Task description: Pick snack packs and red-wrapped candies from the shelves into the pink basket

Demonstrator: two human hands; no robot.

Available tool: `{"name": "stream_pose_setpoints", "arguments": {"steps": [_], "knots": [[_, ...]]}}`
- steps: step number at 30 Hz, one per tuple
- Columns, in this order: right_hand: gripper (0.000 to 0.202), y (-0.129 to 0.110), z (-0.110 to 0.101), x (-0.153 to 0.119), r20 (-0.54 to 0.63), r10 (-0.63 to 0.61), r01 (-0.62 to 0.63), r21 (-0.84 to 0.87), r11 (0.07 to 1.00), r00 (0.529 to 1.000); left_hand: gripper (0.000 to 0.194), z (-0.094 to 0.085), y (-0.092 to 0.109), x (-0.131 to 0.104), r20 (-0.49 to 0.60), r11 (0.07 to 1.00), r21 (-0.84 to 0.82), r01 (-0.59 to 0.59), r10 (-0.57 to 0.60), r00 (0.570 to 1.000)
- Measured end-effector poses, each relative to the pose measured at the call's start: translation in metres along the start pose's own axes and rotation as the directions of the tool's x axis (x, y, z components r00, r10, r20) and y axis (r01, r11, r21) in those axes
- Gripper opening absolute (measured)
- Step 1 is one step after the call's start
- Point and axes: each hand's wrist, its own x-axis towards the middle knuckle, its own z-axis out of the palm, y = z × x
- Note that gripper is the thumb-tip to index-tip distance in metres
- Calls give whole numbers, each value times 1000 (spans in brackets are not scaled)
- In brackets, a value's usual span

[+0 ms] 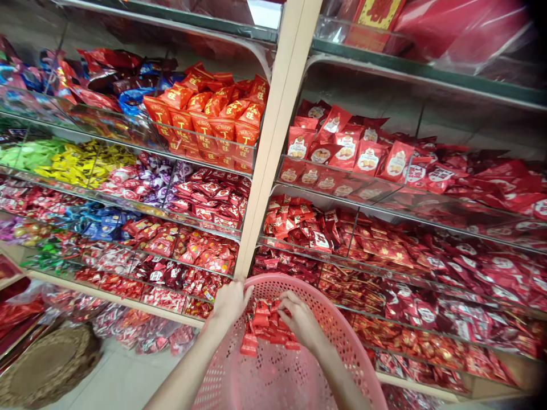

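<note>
A pink perforated plastic basket is tilted in front of me against the lower shelves. My left hand is closed over its far-left rim, thumb pointing along the edge. Inside the basket lies a small heap of red wrapped candies, gathered on the far side. My right hand reaches in over the right part of this heap. Its fingers are curled with the tips on the candies; the exact grip is partly hidden.
Clear-fronted shelves hold orange-red snack packets, red biscuit packets, yellow candies and many red sweets. A pale wooden post divides the shelves. A round woven basket sits at lower left, near bagged sweets.
</note>
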Motion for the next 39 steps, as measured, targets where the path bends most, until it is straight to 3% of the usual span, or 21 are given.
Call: {"name": "stream_pose_setpoints", "arguments": {"steps": [13,19,25,29,32,35,37,39], "knots": [[14,5,3,0,-60,54,-52,33,998,997,41,0,1,0,-26,1000,7,-10,10,1000],[9,4,-5,-2,35,17,-17,-12,1000,999,41,-1,1,-1,-22,1000,9,-11,11,1000],[28,-4,-20,-8,50,153,-142,-184,973,987,40,0,2,2,-30,999,28,-29,30,999],[34,-13,-21,-15,123,225,-191,-236,953,967,41,3,0,2,-41,999,32,-33,34,999],[61,-14,-16,-20,146,327,-278,-282,918,934,42,4,-1,1,-42,999,32,-31,32,999],[87,-12,-5,-29,92,480,-417,-369,830,873,41,4,-1,1,-35,999,33,-32,33,999],[87,-10,4,-35,37,518,-458,-417,785,854,41,5,-1,2,-34,999,35,-32,33,999],[80,-7,9,-41,-16,502,-454,-453,767,865,41,5,-1,2,-37,999,42,-29,30,999]]}}
